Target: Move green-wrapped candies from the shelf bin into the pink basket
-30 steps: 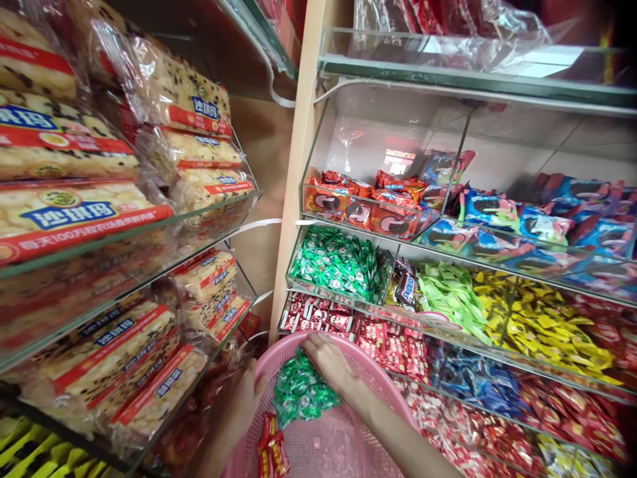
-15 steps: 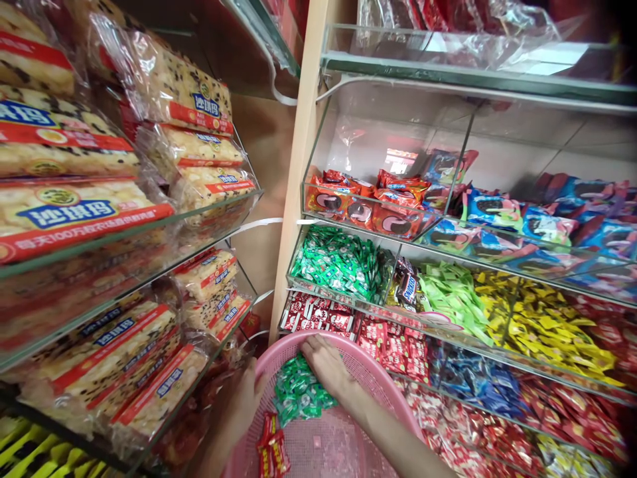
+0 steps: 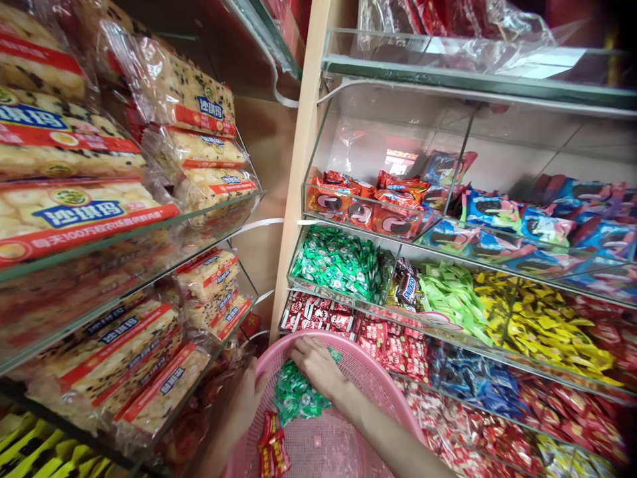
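Observation:
A pink perforated plastic basket (image 3: 393,392) is at the bottom centre. Green-wrapped candies (image 3: 298,398) lie in its far left part, with a few red-wrapped candies (image 3: 272,448) nearer the front. My left hand (image 3: 243,398) grips the basket's left rim, its thumb over the edge. Inside the basket, my right hand (image 3: 318,365) rests on the green candies near the far rim; its fingers point left and their tips are partly hidden, so what they hold, if anything, cannot be made out.
Glass shelves at left bear wrapped pastry bars (image 3: 89,209). Beyond a wooden post (image 3: 298,133), bins at right hold green candies (image 3: 338,262), red packs (image 3: 393,345), yellow candies (image 3: 557,332) and blue packs (image 3: 492,206). Glass edges stand close around the basket.
My right hand has shifted slightly left over the green candies, uncovering some on its right side. My left hand stays on the rim.

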Motion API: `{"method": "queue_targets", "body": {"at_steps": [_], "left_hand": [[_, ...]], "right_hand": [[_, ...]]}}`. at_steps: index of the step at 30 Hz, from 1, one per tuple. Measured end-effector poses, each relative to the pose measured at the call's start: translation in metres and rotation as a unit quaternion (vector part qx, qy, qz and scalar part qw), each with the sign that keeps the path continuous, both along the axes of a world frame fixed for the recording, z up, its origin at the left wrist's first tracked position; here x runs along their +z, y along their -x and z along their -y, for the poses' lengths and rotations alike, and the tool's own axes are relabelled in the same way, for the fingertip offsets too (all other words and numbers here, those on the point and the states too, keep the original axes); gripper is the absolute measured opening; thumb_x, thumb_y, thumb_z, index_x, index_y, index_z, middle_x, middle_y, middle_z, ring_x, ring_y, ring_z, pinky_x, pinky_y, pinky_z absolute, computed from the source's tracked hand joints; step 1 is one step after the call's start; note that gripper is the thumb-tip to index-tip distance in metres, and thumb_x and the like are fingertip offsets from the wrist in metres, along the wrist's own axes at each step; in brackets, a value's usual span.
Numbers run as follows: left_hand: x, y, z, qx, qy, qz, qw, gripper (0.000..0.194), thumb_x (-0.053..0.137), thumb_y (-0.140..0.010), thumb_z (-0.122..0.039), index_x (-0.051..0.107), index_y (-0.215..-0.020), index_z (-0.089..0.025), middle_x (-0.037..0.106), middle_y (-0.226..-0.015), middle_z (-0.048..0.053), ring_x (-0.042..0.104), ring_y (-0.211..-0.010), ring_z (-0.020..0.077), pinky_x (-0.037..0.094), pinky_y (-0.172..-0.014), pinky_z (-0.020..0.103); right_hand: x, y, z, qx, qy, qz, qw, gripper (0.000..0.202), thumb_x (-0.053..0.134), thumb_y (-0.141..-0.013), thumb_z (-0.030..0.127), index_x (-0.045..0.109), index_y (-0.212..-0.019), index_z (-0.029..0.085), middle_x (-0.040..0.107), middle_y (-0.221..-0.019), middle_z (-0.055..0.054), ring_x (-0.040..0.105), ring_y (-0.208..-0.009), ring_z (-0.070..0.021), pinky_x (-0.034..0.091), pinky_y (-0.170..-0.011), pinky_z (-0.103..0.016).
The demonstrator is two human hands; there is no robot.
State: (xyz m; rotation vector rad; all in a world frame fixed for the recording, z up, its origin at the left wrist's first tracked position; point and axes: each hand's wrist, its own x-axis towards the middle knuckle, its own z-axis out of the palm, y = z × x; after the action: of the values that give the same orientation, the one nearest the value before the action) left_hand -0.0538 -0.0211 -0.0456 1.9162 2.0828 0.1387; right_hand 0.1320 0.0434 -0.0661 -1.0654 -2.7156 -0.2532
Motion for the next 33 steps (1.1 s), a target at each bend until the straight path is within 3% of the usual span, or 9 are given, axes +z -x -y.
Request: {"method": "queue_targets", "body": {"at_steps": [7,12,29,33], "left_hand": [[0.000,-0.001,0.001,-0.002,0.009,0.005,1.000,0.040,0.031,-0.096,-0.034,0.056,-0.118,-0.012,0.070,-0.111,0.015,0.067,-0.099,0.0228,0.046,-0.077,0.030],[0.002,-0.001,0.002,0.002,0.017,0.010,1.000,0.039,0.031,-0.096,-0.034,0.055,-0.117,-0.012,0.071,-0.109,0.014,0.067,-0.102,0.0237,0.046,-0.077,0.030],[0.000,-0.002,0.000,0.005,0.018,0.003,1.000,0.037,0.034,-0.096,-0.034,0.057,-0.116,-0.013,0.072,-0.102,0.012,0.068,-0.098,0.0221,0.046,-0.076,0.028],[-0.003,0.000,-0.001,0.003,0.013,0.004,1.000,0.040,0.033,-0.096,-0.034,0.055,-0.122,-0.013,0.071,-0.110,0.013,0.067,-0.101,0.0203,0.045,-0.078,0.027]], "right_hand": [[0.008,-0.001,0.011,0.047,0.063,-0.093,0.993,0.025,0.040,-0.099,0.026,0.064,-0.092,0.022,0.064,-0.090,-0.002,0.055,-0.085,-0.0169,0.041,-0.076,-0.028],[0.000,-0.001,0.008,0.058,0.100,-0.119,0.986,0.024,0.041,-0.099,0.025,0.065,-0.098,0.022,0.066,-0.094,-0.003,0.057,-0.088,-0.0169,0.042,-0.081,-0.028],[-0.019,0.011,0.005,0.002,0.061,-0.020,0.998,0.023,0.048,-0.097,0.024,0.061,-0.078,0.020,0.061,-0.085,-0.001,0.052,-0.084,-0.0162,0.035,-0.073,-0.029],[0.001,0.012,0.013,-0.002,0.073,-0.049,0.996,0.017,0.051,-0.095,0.023,0.061,-0.081,0.020,0.060,-0.087,-0.001,0.051,-0.083,-0.0164,0.036,-0.072,-0.028]]}}
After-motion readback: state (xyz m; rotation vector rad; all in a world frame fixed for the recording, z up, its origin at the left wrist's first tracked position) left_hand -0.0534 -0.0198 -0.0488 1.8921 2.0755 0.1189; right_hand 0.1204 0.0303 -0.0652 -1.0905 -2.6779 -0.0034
